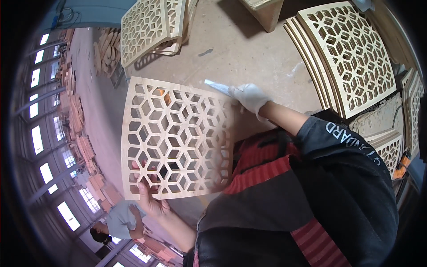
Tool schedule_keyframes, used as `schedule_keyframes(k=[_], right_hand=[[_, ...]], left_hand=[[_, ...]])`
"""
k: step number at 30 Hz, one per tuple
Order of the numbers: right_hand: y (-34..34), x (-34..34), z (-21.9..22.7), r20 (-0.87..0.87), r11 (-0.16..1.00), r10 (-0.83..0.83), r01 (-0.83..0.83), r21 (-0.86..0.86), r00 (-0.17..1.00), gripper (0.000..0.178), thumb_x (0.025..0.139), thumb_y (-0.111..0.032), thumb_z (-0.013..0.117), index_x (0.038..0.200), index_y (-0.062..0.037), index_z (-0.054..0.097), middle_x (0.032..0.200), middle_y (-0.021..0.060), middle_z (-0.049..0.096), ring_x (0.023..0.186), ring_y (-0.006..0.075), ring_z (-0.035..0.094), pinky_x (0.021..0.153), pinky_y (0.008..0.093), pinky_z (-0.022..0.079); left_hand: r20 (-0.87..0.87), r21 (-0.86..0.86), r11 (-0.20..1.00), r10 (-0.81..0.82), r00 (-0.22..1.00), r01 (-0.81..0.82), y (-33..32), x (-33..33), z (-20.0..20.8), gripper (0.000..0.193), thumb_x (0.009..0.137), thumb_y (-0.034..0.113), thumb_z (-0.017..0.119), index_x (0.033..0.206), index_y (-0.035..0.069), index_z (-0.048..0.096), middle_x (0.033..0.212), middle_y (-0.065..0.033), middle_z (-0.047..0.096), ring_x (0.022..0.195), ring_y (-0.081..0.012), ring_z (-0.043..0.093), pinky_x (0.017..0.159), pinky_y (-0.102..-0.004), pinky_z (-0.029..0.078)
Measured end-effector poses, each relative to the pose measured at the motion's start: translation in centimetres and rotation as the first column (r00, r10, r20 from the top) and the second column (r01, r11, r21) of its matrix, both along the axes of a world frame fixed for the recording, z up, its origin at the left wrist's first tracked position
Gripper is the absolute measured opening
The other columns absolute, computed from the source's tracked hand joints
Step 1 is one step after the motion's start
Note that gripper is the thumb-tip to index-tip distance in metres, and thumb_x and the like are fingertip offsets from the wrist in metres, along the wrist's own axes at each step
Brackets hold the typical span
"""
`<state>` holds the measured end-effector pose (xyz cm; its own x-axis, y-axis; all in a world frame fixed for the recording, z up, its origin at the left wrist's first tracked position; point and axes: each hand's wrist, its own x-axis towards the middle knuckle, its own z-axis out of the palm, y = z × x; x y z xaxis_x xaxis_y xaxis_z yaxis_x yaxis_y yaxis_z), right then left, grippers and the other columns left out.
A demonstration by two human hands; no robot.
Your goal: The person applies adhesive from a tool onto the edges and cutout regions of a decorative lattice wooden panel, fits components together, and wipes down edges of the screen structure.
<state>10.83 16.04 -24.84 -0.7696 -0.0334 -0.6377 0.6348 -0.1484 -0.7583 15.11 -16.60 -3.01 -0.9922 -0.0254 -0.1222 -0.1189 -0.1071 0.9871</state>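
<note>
In a window-lined hall, stacked panels are being borne by a tan worktop; at its edge, a lattice panel is being pinched in the left hand, a pale strip in the gloved, closed right hand.

Lattice panel: pale wood, matt, smooth-faced. Stacked panels: same pale wood, matt finish. Tabletop: matt, scuffed and stained. Glove: white cloth, matt. Sleeve: dark matt cloth. Pale strip: possibly paper; blur prevents confirmation.
</note>
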Motion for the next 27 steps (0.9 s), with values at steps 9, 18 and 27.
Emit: schedule_keyframes(k=[9,18,27], right_hand=[[3.9,2.6,4.9,0.052,0.355,0.668,-0.379,0.855,0.742,0.041,0.100,-0.037,0.045,0.088,-0.0093,0.073,0.085,0.0137,0.072,0.078,0.0319,0.070,0.068,0.0429,0.055],[5.8,0.6,8.9,0.111,0.493,0.564,-0.442,0.749,0.818,0.045,0.099,-0.042,0.046,0.085,-0.0102,0.074,0.070,0.0139,0.069,0.065,0.0310,0.069,0.066,0.0419,0.054],[6.4,-0.1,8.9,0.060,0.381,0.690,-0.432,0.818,0.722,0.040,0.097,-0.046,0.050,0.094,-0.0164,0.076,0.085,0.0153,0.072,0.082,0.0354,0.068,0.076,0.0439,0.053]], left_hand=[[-0.107,-0.126,0.991,0.030,0.994,-0.044,2.6,-1.2,0.8,0.062,0.096,0.000,0.051,0.152,0.003,0.026,0.147,-0.0268,0.043,0.126,-0.0351,0.055,0.102,-0.0478,0.052],[-0.080,-0.119,0.993,-0.025,0.996,0.015,5.8,-3.0,3.0,0.074,0.092,0.002,0.055,0.155,0.003,0.018,0.142,-0.0266,0.045,0.124,-0.0350,0.055,0.091,-0.0423,0.055],[-0.158,0.060,0.978,-0.188,0.969,0.199,7.7,-5.8,3.5,0.058,0.094,0.001,0.046,0.149,0.000,0.031,0.145,-0.0235,0.046,0.135,-0.0372,0.045,0.111,-0.0560,0.040]])
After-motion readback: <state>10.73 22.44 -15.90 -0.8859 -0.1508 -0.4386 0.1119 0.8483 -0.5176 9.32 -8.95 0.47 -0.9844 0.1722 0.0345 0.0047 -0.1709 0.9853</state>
